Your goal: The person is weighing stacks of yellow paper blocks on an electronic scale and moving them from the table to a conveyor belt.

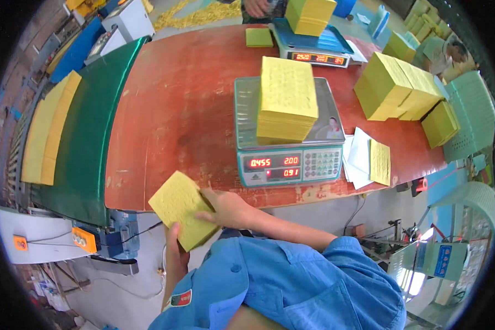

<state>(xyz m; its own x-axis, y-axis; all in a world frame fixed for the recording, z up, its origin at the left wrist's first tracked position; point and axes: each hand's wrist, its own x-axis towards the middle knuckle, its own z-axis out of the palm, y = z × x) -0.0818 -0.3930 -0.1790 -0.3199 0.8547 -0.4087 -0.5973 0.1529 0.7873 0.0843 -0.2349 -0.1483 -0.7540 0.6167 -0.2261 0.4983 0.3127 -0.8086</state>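
Between my two hands, in front of my body at the table's near edge, is a stack of yellow paper [180, 206], tilted. My left hand [175, 247] grips its lower left side, thumb on top. My right hand [223, 209] clasps its right side, thumb across the top face. Their other fingers are partly hidden. Beyond my hands, a taller stack of yellow paper [287, 99] stands on the metal pan of a digital scale [291, 165] with lit red digits.
The red table [176, 104] adjoins a green conveyor belt [85, 129] carrying yellow stacks [50, 129]. A second scale [313, 47] bears another stack, with a co-worker's hand [257, 7] behind it. More yellow stacks [396, 88], white papers [359, 157] and a green chair [470, 115] are at right.
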